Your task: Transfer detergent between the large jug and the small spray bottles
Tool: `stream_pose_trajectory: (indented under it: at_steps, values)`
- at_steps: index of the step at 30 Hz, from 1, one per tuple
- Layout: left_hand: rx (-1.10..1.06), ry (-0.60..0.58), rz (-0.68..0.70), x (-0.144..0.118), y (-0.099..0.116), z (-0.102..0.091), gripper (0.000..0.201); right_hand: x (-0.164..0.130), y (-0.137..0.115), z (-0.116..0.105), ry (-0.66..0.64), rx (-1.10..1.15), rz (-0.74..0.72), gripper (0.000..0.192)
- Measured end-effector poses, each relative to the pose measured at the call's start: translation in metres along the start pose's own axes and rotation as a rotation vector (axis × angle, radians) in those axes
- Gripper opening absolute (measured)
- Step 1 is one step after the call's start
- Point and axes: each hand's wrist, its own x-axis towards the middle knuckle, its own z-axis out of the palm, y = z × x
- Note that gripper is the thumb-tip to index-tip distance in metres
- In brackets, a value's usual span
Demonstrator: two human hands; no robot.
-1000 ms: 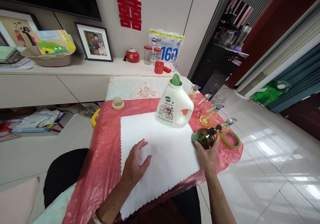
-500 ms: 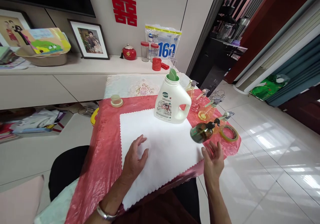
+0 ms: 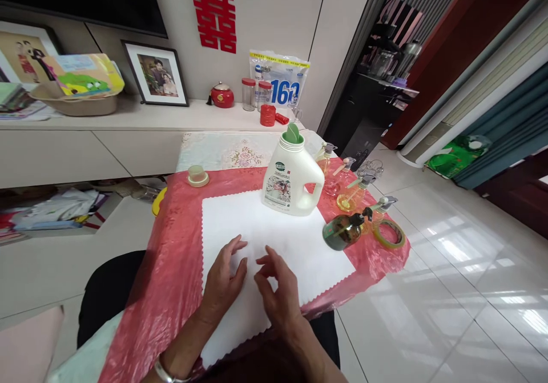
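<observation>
Both hands, left [image 3: 222, 283] and right [image 3: 278, 291], laid on one cloth [image 3: 274, 240], grips apart, nothing held; one jug [image 3: 291, 177] seen at 12 o'clock.

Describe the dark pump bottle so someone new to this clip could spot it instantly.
Start at the red tablecloth, then go to the right corner of the white sheet, beyond the right hand. The dark green pump bottle sits there beside a tape roll; unlike the clear amber bottles behind, it is dark with a black pump.

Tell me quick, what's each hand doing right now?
Left hand: open, holding nothing, flat on the white cloth.
Right hand: open, holding nothing, fingers loosely curled over the cloth.
</observation>
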Motion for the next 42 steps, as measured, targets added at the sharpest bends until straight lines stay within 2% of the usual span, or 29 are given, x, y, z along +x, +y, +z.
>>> stream_pose_trajectory:
  at_steps: [5, 11, 14, 17, 21, 25, 27, 29, 32, 34, 38, 42]
  values:
    - [-0.041, -0.003, -0.083, 0.001, 0.002, -0.002, 0.048, 0.011, -0.001, 0.017, -0.101, 0.069, 0.015, 0.047]
    - [-0.112, 0.029, -0.120, 0.002, 0.004, -0.002, 0.046, 0.011, 0.017, 0.015, -0.102, 0.164, 0.217, 0.049]
    - [-0.201, 0.067, -0.141, 0.005, 0.005, 0.001, 0.046, 0.010, 0.022, 0.013, -0.097, 0.212, 0.296, 0.057]
    - [-0.351, 0.087, -0.234, 0.012, 0.010, -0.002, 0.051, 0.013, 0.021, 0.010, -0.104, 0.274, 0.358, 0.067]
    - [-0.569, 0.016, -0.419, 0.021, 0.033, -0.027, 0.062, 0.022, 0.013, 0.002, -0.090, 0.347, 0.428, 0.076]
    - [-0.663, 0.019, -0.459, 0.025, 0.064, -0.067, 0.073, 0.032, -0.009, -0.017, -0.069, 0.383, 0.438, 0.077]
    - [-0.582, 0.031, -0.416, 0.023, 0.079, -0.082, 0.076, 0.036, -0.028, -0.026, -0.057, 0.347, 0.361, 0.071]
    - [-0.420, 0.064, -0.323, 0.019, 0.092, -0.089, 0.081, 0.039, -0.052, -0.032, -0.031, 0.221, 0.193, 0.065]
    - [-0.111, 0.145, -0.101, 0.010, 0.106, -0.087, 0.083, 0.039, -0.085, -0.032, 0.086, -0.182, -0.141, 0.072]
    - [0.055, 0.178, 0.059, 0.003, 0.111, -0.082, 0.078, 0.036, -0.099, -0.027, 0.144, -0.389, -0.270, 0.077]
    - [0.283, 0.194, 0.231, -0.005, 0.112, -0.072, 0.072, 0.030, -0.103, -0.020, 0.176, -0.587, -0.377, 0.080]
    - [0.436, 0.215, 0.334, -0.005, 0.105, -0.065, 0.080, 0.030, -0.086, -0.017, 0.212, -0.658, -0.506, 0.084]
